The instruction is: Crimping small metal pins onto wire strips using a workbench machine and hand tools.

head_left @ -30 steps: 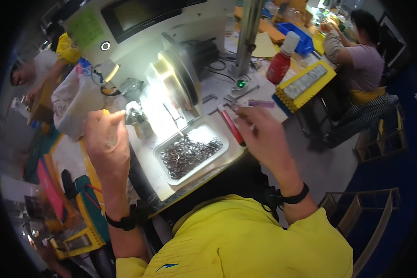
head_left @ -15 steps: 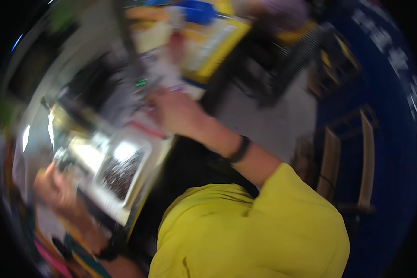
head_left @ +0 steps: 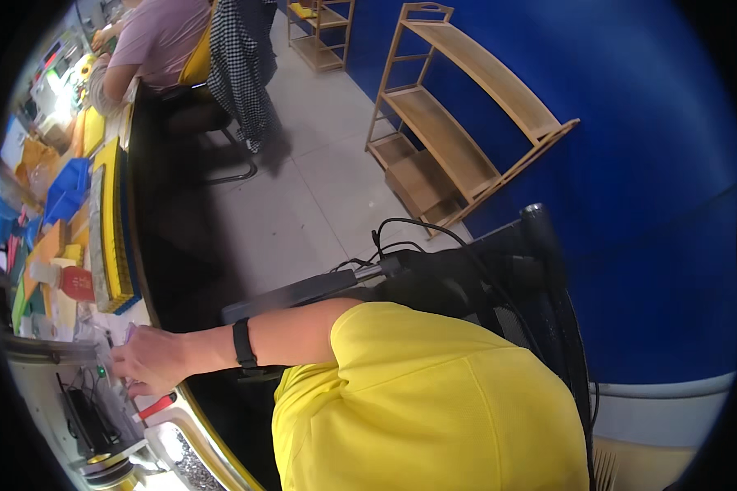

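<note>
My right hand (head_left: 149, 362) reaches left over the bench edge, with a black band on its wrist. Its fingers are bent and pressed together near the end of a grey bar (head_left: 49, 350). What lies between the fingertips is too small and hidden to name. A tiny green light (head_left: 101, 371) shows by the fingertips, and a purple item (head_left: 129, 331) lies beside the knuckles. Just below the hand is a red-handled tool (head_left: 155, 407). Nearer to me stands a white tray (head_left: 213, 454) with small dark pieces. My left hand is out of the picture.
Yellow-and-blue stacked boards (head_left: 116, 245), a blue bin (head_left: 67, 190) and a bottle with a red label (head_left: 75, 282) crowd the bench. A person in a pink shirt (head_left: 164, 41) sits farther along. A black chair (head_left: 483, 262) and wooden shelves (head_left: 446, 123) stand to the right.
My view has swung to the right and sharpened from blur. The bench has slid to the left, and my left hand has left the picture. My right hand stays by the green light.
</note>
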### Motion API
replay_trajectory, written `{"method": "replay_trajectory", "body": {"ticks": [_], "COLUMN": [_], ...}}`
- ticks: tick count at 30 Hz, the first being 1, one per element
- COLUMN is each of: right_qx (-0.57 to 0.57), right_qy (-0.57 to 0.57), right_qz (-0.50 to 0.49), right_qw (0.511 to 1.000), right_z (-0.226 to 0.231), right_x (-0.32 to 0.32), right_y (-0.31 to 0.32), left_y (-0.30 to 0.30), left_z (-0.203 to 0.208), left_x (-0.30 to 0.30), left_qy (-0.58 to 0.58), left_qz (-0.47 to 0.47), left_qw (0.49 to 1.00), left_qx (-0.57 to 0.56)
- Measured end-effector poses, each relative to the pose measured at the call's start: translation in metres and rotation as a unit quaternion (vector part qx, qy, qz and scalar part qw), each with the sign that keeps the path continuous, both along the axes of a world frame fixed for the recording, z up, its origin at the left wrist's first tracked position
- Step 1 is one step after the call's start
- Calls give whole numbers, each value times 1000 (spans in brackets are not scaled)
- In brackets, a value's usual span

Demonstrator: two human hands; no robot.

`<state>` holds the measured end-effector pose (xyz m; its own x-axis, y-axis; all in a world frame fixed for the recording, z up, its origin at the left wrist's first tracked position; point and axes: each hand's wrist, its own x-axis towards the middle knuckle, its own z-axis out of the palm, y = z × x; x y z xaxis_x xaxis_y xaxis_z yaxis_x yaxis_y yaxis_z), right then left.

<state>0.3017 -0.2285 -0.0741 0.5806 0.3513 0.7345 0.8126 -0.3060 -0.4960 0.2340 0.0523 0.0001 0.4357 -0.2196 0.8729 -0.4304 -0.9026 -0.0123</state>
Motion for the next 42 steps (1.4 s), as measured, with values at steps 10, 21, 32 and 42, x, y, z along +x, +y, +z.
{"method": "replay_trajectory", "body": {"ticks": [10,21,32,42], "right_qx": [52,97,154,142], "right_qy": [11,-19,0,-6], "right_qz": [-43,-41,-20,-25], "right_qw": [998,994,988,990], "right_z": [1,-1,-2,-10], "right_x": [-8,-2,-2,0], "right_y": [4,5,6,10], "left_y": [22,19,-5,-47], "left_z": [8,-18,-45,-53], "left_x": [-23,-52,-29,-34], "left_qy": [47,149,243,246], "left_qz": [-21,10,-2,-77], "left_qw": [997,981,952,930], "left_qx": [-57,-123,-188,-264]}}
